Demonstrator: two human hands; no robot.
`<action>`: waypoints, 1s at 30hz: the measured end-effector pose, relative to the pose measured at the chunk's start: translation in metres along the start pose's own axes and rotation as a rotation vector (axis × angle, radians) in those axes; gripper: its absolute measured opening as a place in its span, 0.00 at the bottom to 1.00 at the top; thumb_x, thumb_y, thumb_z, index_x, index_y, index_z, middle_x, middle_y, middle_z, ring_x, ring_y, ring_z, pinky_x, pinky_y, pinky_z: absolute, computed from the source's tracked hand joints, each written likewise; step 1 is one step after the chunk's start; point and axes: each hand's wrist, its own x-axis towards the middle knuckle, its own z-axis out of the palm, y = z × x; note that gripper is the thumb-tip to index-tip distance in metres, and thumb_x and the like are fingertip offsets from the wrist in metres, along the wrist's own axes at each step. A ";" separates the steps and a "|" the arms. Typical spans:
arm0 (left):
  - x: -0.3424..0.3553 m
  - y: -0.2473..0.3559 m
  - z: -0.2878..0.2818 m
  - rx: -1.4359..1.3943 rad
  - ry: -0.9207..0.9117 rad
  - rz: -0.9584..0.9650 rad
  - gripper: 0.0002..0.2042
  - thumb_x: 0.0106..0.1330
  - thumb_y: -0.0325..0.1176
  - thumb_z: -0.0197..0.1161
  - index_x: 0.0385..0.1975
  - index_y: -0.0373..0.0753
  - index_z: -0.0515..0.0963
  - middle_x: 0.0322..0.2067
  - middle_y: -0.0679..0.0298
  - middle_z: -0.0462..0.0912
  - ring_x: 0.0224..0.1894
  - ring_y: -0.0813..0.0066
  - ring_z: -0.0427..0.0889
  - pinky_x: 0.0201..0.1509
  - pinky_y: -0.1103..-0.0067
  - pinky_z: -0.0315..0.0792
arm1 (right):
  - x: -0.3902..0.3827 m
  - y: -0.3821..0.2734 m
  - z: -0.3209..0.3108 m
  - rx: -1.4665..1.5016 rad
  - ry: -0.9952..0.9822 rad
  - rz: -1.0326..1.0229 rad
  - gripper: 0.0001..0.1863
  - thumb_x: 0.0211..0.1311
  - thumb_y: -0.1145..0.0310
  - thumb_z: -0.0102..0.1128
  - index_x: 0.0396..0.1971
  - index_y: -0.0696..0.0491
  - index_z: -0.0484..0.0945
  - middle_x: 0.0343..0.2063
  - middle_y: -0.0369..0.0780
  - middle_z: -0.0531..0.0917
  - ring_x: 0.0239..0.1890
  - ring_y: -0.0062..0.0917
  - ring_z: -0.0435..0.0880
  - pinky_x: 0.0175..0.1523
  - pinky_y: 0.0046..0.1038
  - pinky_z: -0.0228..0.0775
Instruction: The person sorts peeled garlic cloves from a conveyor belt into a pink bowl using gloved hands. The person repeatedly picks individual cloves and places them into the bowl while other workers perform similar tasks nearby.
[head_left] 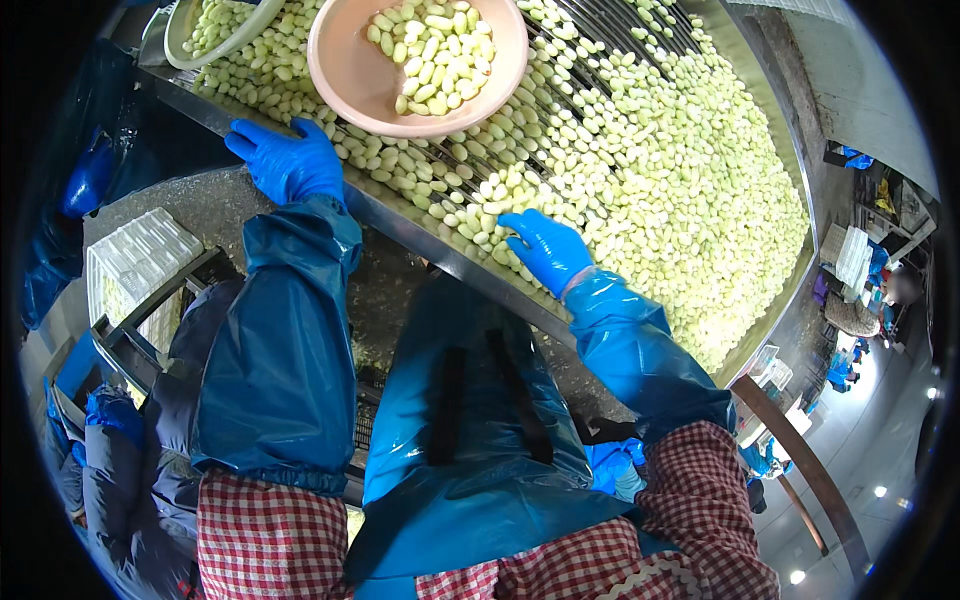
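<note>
Pale green oval fruits (690, 190), like large grapes, lie thickly over a slatted metal sorting table (580, 80). My left hand (290, 165), in a blue glove, rests at the table's near metal edge below a pink bowl (350, 95), its fingers apart. Some of the same fruits lie in that bowl, which stands on the table. Also gloved in blue, my right hand (550, 250) reaches over the near edge with its fingers stretched out to the left, touching the fruits there. I see nothing held in either hand, though the undersides of both are hidden.
A pale green bowl (265, 15) of fruits stands at the far left. White crates (140, 255) are left of me, beside a person in a dark padded sleeve (125, 500). Farther right are a brown curved rail (800, 455), other work tables and people.
</note>
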 end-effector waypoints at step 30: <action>0.000 0.006 -0.012 -0.053 -0.121 -0.077 0.39 0.58 0.42 0.57 0.65 0.29 0.49 0.64 0.37 0.50 0.56 0.37 0.69 0.55 0.59 0.72 | 0.072 -0.035 -0.019 0.090 0.246 -0.097 0.19 0.56 0.73 0.59 0.49 0.46 0.76 0.44 0.41 0.75 0.42 0.32 0.79 0.47 0.30 0.73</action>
